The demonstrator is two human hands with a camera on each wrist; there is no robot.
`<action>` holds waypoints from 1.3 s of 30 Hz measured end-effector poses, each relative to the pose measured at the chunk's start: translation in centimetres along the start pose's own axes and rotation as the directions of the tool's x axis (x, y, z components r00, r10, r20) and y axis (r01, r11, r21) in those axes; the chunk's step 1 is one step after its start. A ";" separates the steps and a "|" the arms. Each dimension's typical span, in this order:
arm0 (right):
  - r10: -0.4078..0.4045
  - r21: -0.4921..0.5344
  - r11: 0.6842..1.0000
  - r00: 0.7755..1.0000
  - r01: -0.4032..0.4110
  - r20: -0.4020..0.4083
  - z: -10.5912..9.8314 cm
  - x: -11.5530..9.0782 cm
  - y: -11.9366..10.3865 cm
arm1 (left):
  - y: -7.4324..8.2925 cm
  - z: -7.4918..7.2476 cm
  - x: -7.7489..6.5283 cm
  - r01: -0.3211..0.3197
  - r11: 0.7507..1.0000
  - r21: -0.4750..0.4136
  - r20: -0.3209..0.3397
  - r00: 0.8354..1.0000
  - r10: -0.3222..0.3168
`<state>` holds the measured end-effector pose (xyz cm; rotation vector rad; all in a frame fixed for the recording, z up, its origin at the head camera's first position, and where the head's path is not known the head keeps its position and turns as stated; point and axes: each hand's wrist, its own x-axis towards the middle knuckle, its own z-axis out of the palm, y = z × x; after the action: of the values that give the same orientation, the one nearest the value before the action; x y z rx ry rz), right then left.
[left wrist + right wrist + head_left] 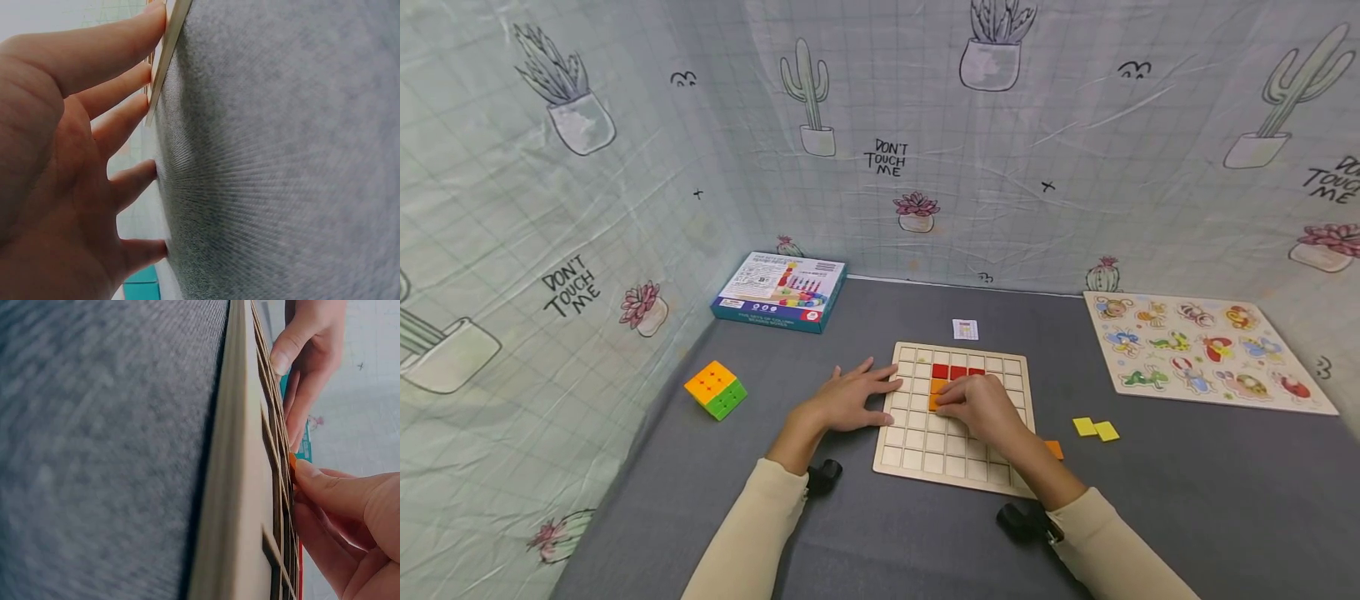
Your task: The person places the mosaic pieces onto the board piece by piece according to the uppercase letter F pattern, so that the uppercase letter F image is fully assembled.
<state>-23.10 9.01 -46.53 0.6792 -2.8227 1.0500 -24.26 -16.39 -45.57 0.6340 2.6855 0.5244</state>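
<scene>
Tile (933, 402), orange, in narrow pinch of right grip (988, 410), left grip (847, 401) wide against gridded board (913, 460)

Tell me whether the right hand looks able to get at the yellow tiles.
Probably yes: nothing covers the yellow tiles on the cloth right of the board, though the right hand pinches an orange tile.

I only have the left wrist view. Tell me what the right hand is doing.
Observer: The right hand pinches an orange tile at the grid board.
Operator: Name another tile colour on that board.
Observer: Red: at least three red tiles sit there in a row.
Operator: Now report something lying off the board, to its right.
Observer: Two yellow tiles lie there on the grey cloth.
</scene>
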 end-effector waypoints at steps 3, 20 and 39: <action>0.001 -0.006 1.000 1.000 -0.001 -0.006 0.1 0.0 -0.1 | 0.0 0.0 0.0 0.002 1.000 0.000 -0.003 1.000 -0.002; -0.021 -0.038 0.999 1.000 0.020 -0.013 0.3 -0.1 0.0 | 0.0 0.0 -0.1 0.009 1.000 -0.004 -0.003 1.000 -0.009; -0.026 -0.026 0.999 0.997 0.028 0.073 -0.7 -0.2 0.3 | 0.1 -0.1 -0.1 0.000 1.000 -0.014 -0.005 1.000 0.000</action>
<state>-23.15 9.76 -46.23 0.7656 -2.8741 1.0014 -24.12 -16.39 -45.41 0.6292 2.6846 0.5446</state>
